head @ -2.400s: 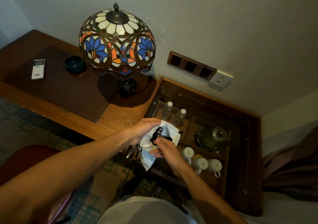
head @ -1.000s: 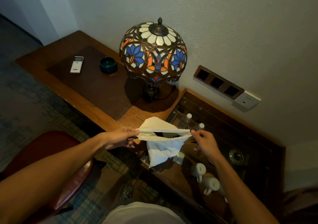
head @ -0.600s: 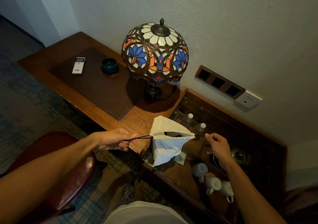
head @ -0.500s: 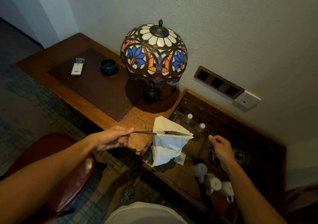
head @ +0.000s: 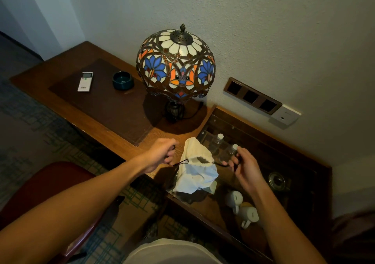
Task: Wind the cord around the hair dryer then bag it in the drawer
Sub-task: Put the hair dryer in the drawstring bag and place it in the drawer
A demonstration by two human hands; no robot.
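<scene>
A white cloth drawstring bag [head: 195, 172] hangs between my hands above the edge of the glass-topped cabinet [head: 288, 156]. Its mouth is gathered almost closed, with a small dark gap left at the top. The hair dryer is hidden inside the bag. My left hand [head: 162, 154] pinches the dark drawstring on the bag's left side. My right hand [head: 244, 165] pinches the drawstring loop on the right side. Both strings run short and slack to the bag's neck.
A stained-glass lamp [head: 175, 65] stands on the wooden desk [head: 85, 121], with a white remote [head: 85, 81] and a dark ashtray [head: 123, 80] further left. Under the cabinet glass lie water bottles [head: 218, 141], white mugs [head: 242, 209] and a kettle [head: 277, 180]. A red chair [head: 40, 184] sits lower left.
Earlier my hands pulled the drawstrings wide apart and the bag's mouth cinched. Now both hands have come back in close to the bag, and the strings are slack.
</scene>
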